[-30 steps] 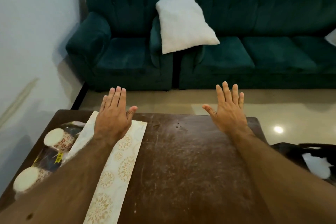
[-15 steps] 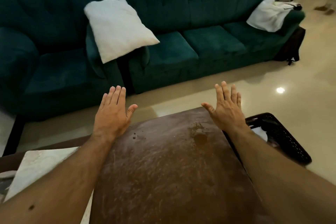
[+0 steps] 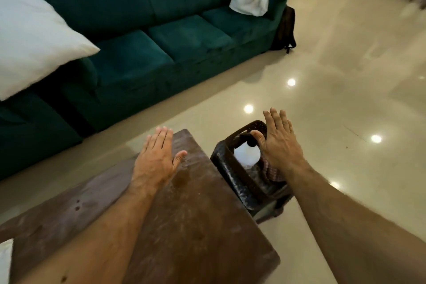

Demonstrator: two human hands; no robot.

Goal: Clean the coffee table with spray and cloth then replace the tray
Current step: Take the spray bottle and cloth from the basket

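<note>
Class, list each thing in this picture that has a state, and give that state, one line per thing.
Left hand: open, flat, over the coffee table.
Right hand: open, above the basket.
Coffee table: dusty, stained.
Basket: on the floor, holding spray bottle and cloth.
Spray bottle: inside, ungripped.
Cloth: crumpled.

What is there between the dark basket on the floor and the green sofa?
In the head view, nothing: only bare, glossy floor with reflected light spots runs from the basket to the green sofa.
</note>
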